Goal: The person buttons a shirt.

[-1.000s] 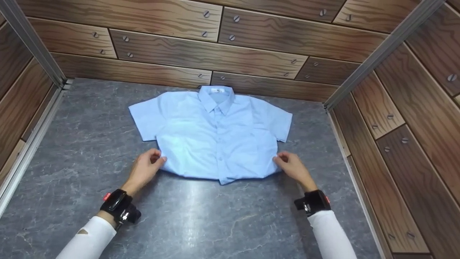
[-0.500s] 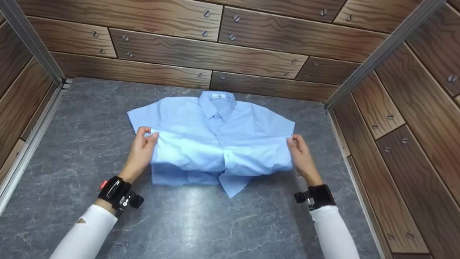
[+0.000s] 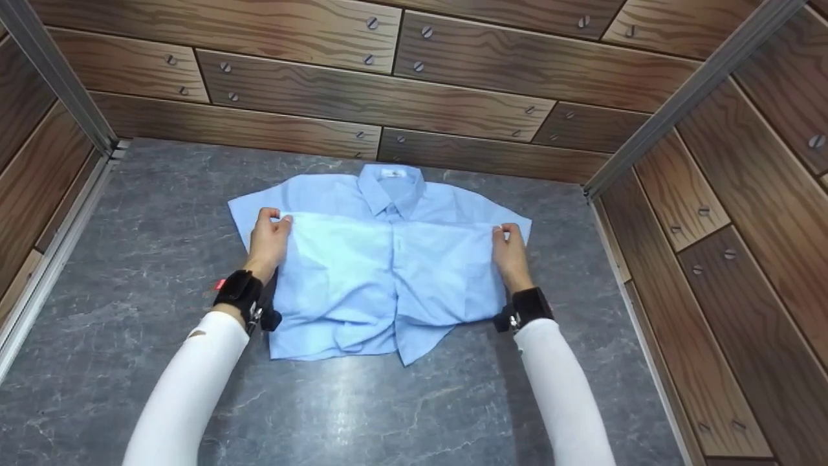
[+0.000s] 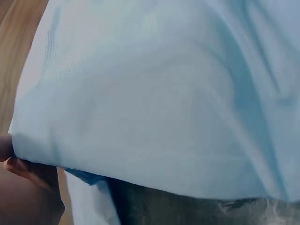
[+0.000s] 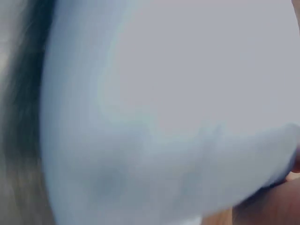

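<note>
A light blue short-sleeved button-up shirt (image 3: 336, 259) lies front up, its collar (image 3: 391, 188) toward the back wall. My left hand (image 3: 268, 243) pinches the left end of a raised cloth edge that runs straight across the chest below the collar. At the other end of that edge, my right hand (image 3: 511, 252) pinches the cloth between thumb and fingers. Below this edge the shirt drapes toward me, rumpled at the bottom, with one pointed corner near the middle. The shirt cloth (image 4: 140, 108) fills most of the left wrist view; in the right wrist view the cloth (image 5: 164, 93) is blurred.
The shirt is on a grey marbled tabletop (image 3: 349, 414). Wood-patterned panels stand behind as a back wall (image 3: 291, 71) and at both sides, including the right wall (image 3: 731, 259). Metal rails run along the corners and the left edge.
Both hands have moved away from me, from the shirt's lower sides to chest level, drawing the held edge up toward the collar. The right hand has come inward over the last half second.
</note>
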A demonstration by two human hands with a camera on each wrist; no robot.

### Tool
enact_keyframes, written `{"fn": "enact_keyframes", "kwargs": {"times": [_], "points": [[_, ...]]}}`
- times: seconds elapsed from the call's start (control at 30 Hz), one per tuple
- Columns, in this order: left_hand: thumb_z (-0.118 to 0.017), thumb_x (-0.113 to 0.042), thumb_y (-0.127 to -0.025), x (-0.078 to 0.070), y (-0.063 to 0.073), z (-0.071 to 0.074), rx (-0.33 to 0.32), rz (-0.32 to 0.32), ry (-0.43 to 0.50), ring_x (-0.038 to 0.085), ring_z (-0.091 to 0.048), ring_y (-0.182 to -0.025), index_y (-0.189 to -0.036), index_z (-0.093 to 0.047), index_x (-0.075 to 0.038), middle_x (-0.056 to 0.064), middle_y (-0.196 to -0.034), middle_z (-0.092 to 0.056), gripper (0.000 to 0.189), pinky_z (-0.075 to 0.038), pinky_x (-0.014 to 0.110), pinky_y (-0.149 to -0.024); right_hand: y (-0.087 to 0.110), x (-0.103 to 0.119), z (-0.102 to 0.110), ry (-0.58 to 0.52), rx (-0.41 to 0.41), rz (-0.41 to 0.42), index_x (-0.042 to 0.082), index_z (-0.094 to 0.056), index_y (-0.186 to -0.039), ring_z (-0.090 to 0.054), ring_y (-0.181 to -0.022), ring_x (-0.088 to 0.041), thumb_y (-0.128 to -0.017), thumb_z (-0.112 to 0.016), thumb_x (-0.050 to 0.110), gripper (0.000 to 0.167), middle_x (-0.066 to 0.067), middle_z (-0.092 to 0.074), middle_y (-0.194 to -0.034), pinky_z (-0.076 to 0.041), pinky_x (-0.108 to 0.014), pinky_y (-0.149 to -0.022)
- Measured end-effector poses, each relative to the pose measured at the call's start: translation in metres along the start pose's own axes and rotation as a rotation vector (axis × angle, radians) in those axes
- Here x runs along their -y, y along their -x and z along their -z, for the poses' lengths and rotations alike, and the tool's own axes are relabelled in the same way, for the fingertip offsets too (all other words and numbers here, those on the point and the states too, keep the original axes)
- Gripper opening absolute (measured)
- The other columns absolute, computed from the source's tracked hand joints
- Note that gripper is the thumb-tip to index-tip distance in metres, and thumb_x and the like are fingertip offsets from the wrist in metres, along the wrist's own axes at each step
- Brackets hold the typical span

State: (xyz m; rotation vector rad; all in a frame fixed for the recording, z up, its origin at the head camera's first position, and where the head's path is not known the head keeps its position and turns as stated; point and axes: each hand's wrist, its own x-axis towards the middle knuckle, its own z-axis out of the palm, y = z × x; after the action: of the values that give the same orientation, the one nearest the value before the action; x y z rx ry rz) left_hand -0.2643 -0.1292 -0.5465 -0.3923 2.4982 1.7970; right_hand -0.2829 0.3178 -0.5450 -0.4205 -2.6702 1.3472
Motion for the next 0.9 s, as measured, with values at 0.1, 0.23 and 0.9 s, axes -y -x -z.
{"fn": "enact_keyframes", "kwargs": {"times": [0.1, 0.23, 0.9], "points": [[-0.039, -0.030, -0.103, 0.007, -0.004, -0.002, 0.015, 0.042, -0.012, 0.033, -0.052, -0.115, -0.133, -0.034, -0.003, 0.025, -0.132, -0.052, 0.041, -0.040, 0.042, -0.095, -0.002, -0.003, -0.008, 0.005, 0.050, -0.085, 0.004, -0.045, -0.126, -0.051, -0.107, -0.031, -0.102, -0.041, 0.034, 0.039, -0.020, -0.052, -0.126, -0.040, -0.044, -0.094], [-0.049, -0.030, -0.099, 0.016, 0.002, -0.001, 0.053, -0.005, -0.020, 0.037, -0.047, -0.127, -0.148, -0.022, -0.015, 0.028, -0.139, -0.047, 0.058, -0.037, 0.049, -0.104, 0.004, -0.008, -0.007, -0.016, 0.135, -0.181, 0.005, -0.040, -0.136, -0.047, -0.124, -0.031, -0.099, -0.044, 0.045, 0.055, -0.019, -0.046, -0.139, -0.037, -0.046, -0.104], [-0.059, -0.004, -0.089, 0.037, 0.026, -0.010, 0.187, -0.267, -0.293, 0.039, -0.039, -0.135, -0.139, -0.047, 0.000, 0.023, -0.142, -0.045, 0.052, -0.027, 0.047, -0.114, 0.036, -0.030, 0.010, 0.252, 0.178, 0.117, 0.007, -0.040, -0.135, -0.050, -0.070, -0.024, -0.099, -0.044, 0.015, 0.036, -0.012, -0.053, -0.083, -0.040, -0.036, -0.064]]}}
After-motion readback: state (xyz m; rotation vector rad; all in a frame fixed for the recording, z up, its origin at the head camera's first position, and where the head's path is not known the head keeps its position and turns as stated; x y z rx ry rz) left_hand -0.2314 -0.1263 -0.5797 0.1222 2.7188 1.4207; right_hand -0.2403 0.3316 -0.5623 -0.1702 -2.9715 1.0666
